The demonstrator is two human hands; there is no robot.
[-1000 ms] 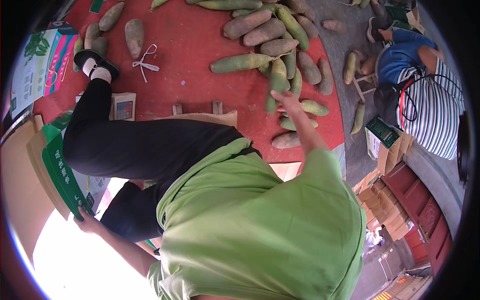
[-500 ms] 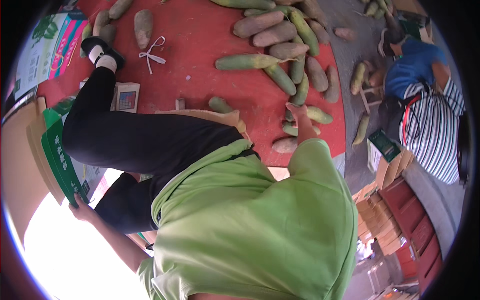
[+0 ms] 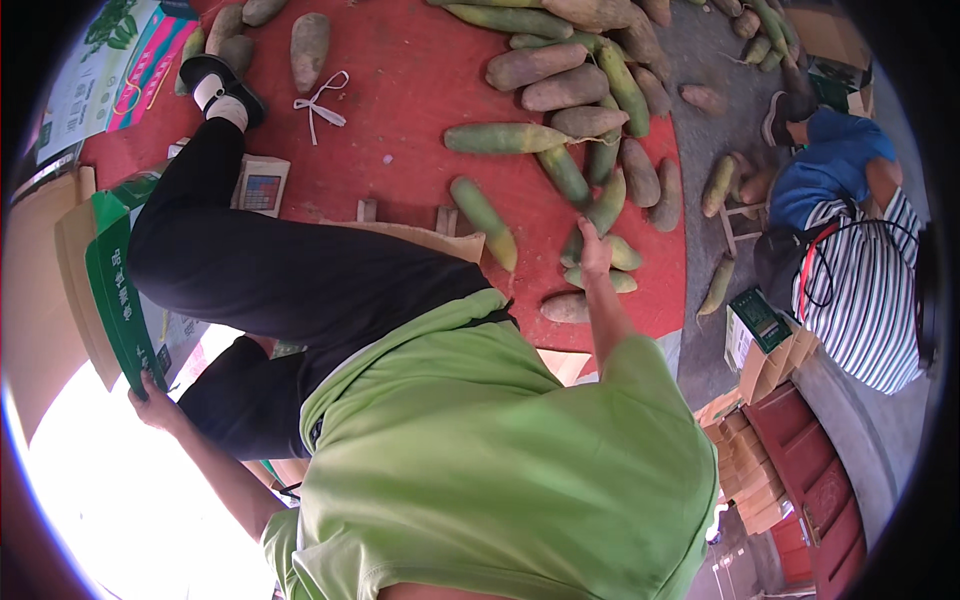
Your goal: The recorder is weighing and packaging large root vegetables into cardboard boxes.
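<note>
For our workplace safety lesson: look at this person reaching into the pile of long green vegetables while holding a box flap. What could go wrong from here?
1. The right hand stretches far out to the piled vegetables while the body leans; balance could slip.
2. The left hand grips only the green carton flap, which might bend or tear.
3. A loose vegetable lies near the cardboard edge and could roll.

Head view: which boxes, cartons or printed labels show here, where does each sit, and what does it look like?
Green carton: far left, green printed flap over brown cardboard, edge held by the left hand.
White and pink printed carton: upper left, lying flat.
Small device with coloured key panel: on the red mat beside the leg.
Small green-topped box: right, by brown cartons.
</note>
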